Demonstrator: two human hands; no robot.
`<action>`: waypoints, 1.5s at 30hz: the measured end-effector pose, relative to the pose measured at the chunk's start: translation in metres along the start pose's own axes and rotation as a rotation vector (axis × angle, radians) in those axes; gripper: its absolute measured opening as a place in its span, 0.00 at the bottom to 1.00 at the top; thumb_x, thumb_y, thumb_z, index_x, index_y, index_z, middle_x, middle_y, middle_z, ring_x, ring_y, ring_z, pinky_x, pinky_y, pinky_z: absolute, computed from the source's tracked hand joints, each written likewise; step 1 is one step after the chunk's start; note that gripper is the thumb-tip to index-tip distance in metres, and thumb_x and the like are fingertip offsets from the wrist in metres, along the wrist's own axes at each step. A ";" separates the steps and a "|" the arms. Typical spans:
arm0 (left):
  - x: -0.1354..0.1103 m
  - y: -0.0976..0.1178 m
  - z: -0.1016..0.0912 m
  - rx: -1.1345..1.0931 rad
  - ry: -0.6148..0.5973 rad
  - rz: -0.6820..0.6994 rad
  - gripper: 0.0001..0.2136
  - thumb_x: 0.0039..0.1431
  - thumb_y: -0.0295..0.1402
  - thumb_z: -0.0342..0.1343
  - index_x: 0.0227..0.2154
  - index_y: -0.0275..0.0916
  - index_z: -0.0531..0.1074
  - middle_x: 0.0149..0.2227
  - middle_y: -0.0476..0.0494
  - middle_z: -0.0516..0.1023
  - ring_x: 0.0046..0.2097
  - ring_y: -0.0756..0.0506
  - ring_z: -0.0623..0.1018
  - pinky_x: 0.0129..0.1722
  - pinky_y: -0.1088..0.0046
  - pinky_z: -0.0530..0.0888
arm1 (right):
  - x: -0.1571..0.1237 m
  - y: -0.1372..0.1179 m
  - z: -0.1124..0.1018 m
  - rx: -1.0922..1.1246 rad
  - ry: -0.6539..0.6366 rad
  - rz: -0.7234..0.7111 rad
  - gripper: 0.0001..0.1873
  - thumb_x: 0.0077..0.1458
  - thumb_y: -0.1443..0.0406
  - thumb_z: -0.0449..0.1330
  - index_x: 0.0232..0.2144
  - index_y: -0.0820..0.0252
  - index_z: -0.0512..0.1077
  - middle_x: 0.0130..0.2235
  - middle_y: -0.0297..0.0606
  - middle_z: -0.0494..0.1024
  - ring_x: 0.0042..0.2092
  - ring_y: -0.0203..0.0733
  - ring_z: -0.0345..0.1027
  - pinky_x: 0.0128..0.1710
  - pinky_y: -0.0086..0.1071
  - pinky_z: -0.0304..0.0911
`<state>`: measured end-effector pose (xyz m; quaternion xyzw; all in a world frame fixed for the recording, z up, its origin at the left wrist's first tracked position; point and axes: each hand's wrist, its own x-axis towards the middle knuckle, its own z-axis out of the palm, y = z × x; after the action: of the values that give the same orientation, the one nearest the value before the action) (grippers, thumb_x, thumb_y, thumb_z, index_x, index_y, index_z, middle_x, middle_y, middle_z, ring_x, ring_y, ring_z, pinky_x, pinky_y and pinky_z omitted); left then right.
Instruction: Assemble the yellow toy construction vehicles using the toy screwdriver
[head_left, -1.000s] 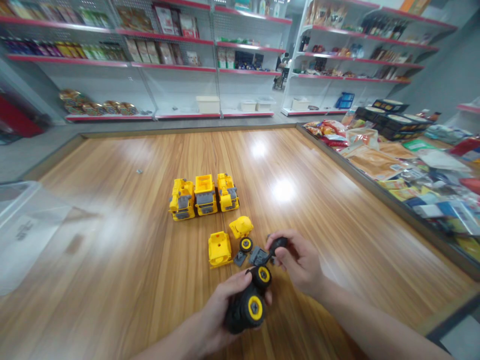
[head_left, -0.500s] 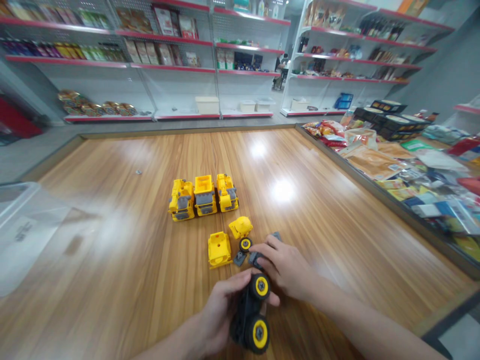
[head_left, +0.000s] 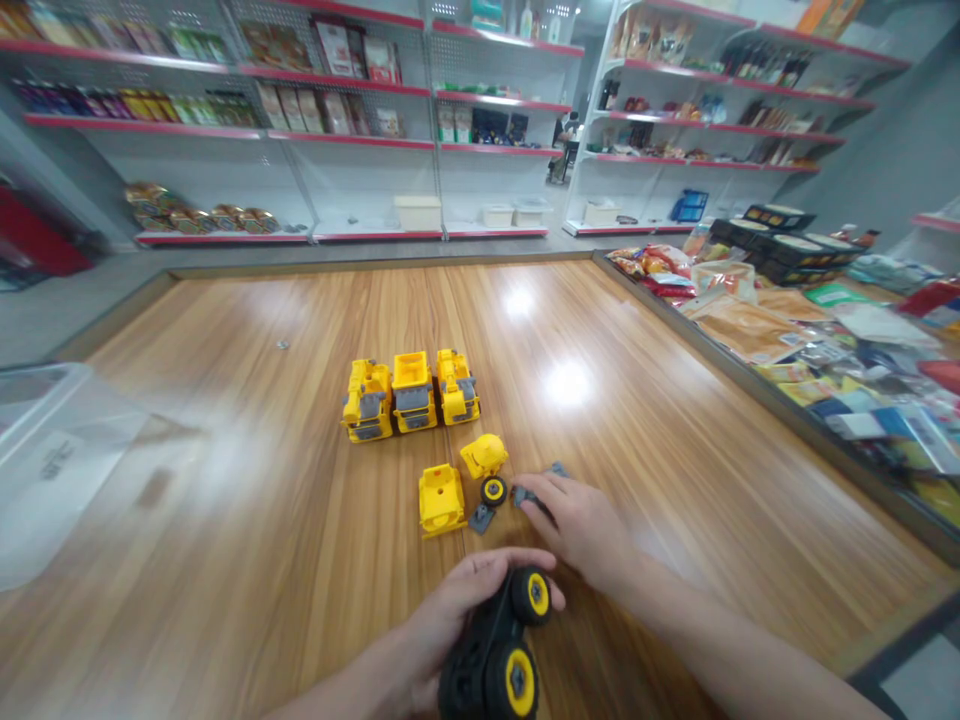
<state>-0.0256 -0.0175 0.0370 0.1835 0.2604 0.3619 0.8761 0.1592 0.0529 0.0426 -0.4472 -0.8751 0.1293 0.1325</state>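
Toy chassis [head_left: 489,640] lying at bottom centre, left hand [head_left: 466,592] wrapping round it; farther right, right hand [head_left: 583,522], black tool no longer showing, reaching half-curled over grey piece [head_left: 522,494], hold unclear; work seemingly shifting from chassis toward loose parts [head_left: 493,490].

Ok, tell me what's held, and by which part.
The left hand holds the black wheeled plastic chassis by its left side, thumb near the far wheel. The right hand partly covers a grey plastic piece; any grip is hidden.
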 end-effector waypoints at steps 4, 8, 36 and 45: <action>0.000 -0.002 -0.005 -0.100 -0.069 -0.058 0.23 0.59 0.35 0.50 0.50 0.18 0.73 0.41 0.25 0.78 0.34 0.48 0.78 0.31 0.79 0.74 | 0.001 0.000 0.005 -0.028 -0.069 -0.064 0.21 0.62 0.65 0.57 0.57 0.53 0.67 0.40 0.41 0.82 0.40 0.43 0.76 0.39 0.31 0.66; -0.003 -0.003 -0.006 -0.250 -0.157 -0.080 0.26 0.50 0.32 0.52 0.49 0.17 0.71 0.45 0.21 0.76 0.37 0.44 0.80 0.35 0.71 0.77 | 0.001 -0.002 0.003 -0.045 -0.132 -0.100 0.19 0.61 0.63 0.59 0.54 0.54 0.70 0.37 0.41 0.83 0.38 0.44 0.77 0.38 0.31 0.66; -0.009 0.002 -0.005 -0.226 -0.250 -0.068 0.19 0.48 0.30 0.63 0.45 0.35 0.71 0.56 0.27 0.72 0.55 0.29 0.75 0.45 0.62 0.75 | 0.001 0.001 0.006 -0.039 -0.123 -0.030 0.25 0.62 0.65 0.56 0.60 0.49 0.63 0.45 0.43 0.76 0.41 0.45 0.75 0.35 0.32 0.67; -0.007 -0.005 -0.002 -0.200 -0.257 -0.077 0.17 0.53 0.29 0.63 0.46 0.40 0.70 0.43 0.33 0.81 0.38 0.38 0.84 0.30 0.73 0.78 | 0.000 -0.002 0.003 0.025 -0.075 -0.062 0.15 0.63 0.61 0.56 0.51 0.53 0.70 0.46 0.42 0.71 0.40 0.40 0.72 0.37 0.32 0.68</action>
<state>-0.0284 -0.0251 0.0351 0.1300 0.1158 0.3257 0.9293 0.1567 0.0511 0.0403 -0.4130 -0.8912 0.1529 0.1090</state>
